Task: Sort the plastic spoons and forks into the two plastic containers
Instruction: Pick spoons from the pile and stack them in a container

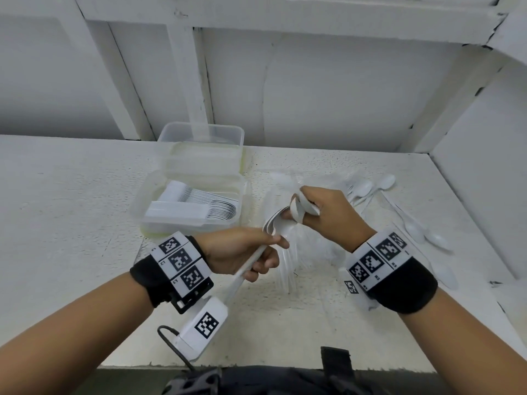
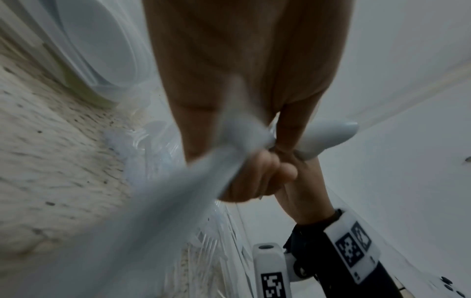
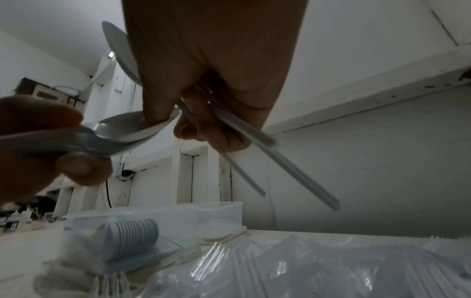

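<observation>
White speckled table (image 1: 71,195). Left hand (image 1: 242,252) grips stacked spoons (image 1: 273,223); right hand (image 1: 322,215), at 1 o'clock, curls round more spoons (image 1: 302,206). Forks (image 1: 288,266) lie beneath. Spoon box (image 1: 148,201) at 11 o'clock; second box (image 1: 199,135) beyond. Wristband tags (image 1: 182,260) read L1, L2.

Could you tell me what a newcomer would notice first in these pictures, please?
Most striking are the two hands meeting above the table: the left hand grips a stack of white spoons by the handles, while the right hand holds more spoons. To the left, the near container holds a neat row of spoons. Clear forks lie heaped under the hands, with loose spoons scattered on the right.
</observation>
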Demonstrator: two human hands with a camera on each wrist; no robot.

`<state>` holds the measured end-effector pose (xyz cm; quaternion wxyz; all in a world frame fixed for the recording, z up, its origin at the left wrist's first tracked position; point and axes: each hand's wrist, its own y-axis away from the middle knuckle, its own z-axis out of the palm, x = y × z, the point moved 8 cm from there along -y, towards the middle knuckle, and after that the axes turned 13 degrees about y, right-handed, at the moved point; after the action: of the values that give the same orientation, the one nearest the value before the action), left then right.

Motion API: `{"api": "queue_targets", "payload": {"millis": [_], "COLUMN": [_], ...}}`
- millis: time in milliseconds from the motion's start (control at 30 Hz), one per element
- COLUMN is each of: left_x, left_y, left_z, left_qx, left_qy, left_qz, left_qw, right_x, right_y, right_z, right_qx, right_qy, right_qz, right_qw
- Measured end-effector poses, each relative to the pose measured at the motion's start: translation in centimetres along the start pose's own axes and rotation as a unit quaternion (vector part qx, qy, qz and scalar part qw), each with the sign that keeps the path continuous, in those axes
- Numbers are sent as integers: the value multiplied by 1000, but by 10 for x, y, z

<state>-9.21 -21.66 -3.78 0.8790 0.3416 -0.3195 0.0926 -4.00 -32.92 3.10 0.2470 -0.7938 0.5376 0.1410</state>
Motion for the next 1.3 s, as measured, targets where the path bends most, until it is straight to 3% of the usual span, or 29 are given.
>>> {"api": "queue_targets", "payload": {"millis": [167,267,433,567,733,867,967,1033,1167,1233,1300], "left_x": [1,6,19,33,46,60,71,75,76,80,85], "left_y": [-1,-4,-5,-3,3,11,15,20,23,30,38], "left_z": [10,12,-7,-21,-29,-21,-4,4,-14,-28,-36], "left_qx": [-31,-15,101,167,251,217,147,150,194,220,221], "left_qy": [9,27,49,46,4,30,-29,-64,19,58,105], "left_qz": [14,25,83,163,266,322,362,382,397,411,428], "left_qw": [999,999,990,971,931,921,920,909,897,883,870], "right_x": [-6,-9,-2,10,-1,-21,-38,-45,-41,-31,-18], "right_y": [3,3,4,9,17,20,21,21,21,21,23], "right_z": [2,9,4,3,6,15,25,31,35,32,26], "right_qx": [14,-3,13,16,11,-77,-145,-167,-152,-113,-53], "right_qy": [-107,-135,-113,-204,-337,-403,-392,-377,-339,-318,-343], "right_qz": [41,63,120,187,202,153,129,126,144,157,180], "right_qw": [993,989,986,961,920,899,899,902,917,928,920]}}
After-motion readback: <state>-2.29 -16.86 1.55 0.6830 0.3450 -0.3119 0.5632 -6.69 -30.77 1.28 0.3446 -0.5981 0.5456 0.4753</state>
